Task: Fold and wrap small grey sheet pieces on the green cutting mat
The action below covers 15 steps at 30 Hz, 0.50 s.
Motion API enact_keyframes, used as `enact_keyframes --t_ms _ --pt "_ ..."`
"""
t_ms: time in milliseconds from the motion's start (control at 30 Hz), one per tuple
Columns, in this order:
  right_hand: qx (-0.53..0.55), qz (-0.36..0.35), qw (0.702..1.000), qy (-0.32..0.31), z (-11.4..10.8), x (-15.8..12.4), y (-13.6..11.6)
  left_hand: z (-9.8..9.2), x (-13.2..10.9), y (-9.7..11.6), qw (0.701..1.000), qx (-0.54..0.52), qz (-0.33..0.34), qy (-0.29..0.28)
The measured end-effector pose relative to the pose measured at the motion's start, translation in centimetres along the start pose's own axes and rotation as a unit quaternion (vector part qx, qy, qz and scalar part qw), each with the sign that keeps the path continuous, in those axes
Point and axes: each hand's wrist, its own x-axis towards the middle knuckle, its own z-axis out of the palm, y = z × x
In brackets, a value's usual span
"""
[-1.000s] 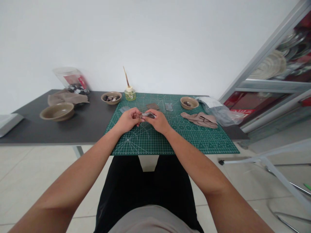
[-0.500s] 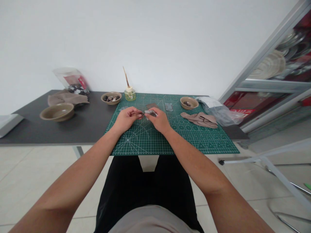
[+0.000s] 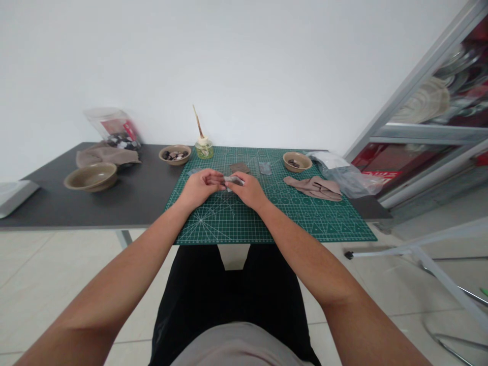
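Observation:
Over the green cutting mat [image 3: 244, 226], my two hands meet around a small, pale grey, see-through piece that looks like a small plastic bag [image 3: 233, 180]. My right hand [image 3: 249, 189] pinches its right side between thumb and fingers. At its left end, the curled fingers and thumb of my left hand [image 3: 200, 187] close on it; whether they also hold something small is hidden. Just beyond the hands lie a brown square piece [image 3: 239, 167] and a flat clear plastic bag [image 3: 265, 168]. Another bit of clear plastic [image 3: 193, 171] shows behind my left hand.
Bowls with dark and pale pebble-like pieces stand at the back left [image 3: 175, 154] and back right [image 3: 297, 161]. A glass jar with a brush [image 3: 204, 147], a larger bowl [image 3: 91, 177], brown cloths [image 3: 314, 188], a plastic bag [image 3: 343, 175] and a container of stones [image 3: 116, 129] surround the mat.
The fingers of my left hand have moved in against the bag's left end, and a small dark thing seen at their tips is now hidden. My right hand keeps its hold.

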Motion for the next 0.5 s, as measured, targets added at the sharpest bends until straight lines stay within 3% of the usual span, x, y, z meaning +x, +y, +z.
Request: enact_keyframes --t_ms 500 --pt "0.016 -0.004 1.0 -0.009 -0.05 -0.03 0.18 -0.19 -0.29 0.21 0.992 0.125 0.01 0.014"
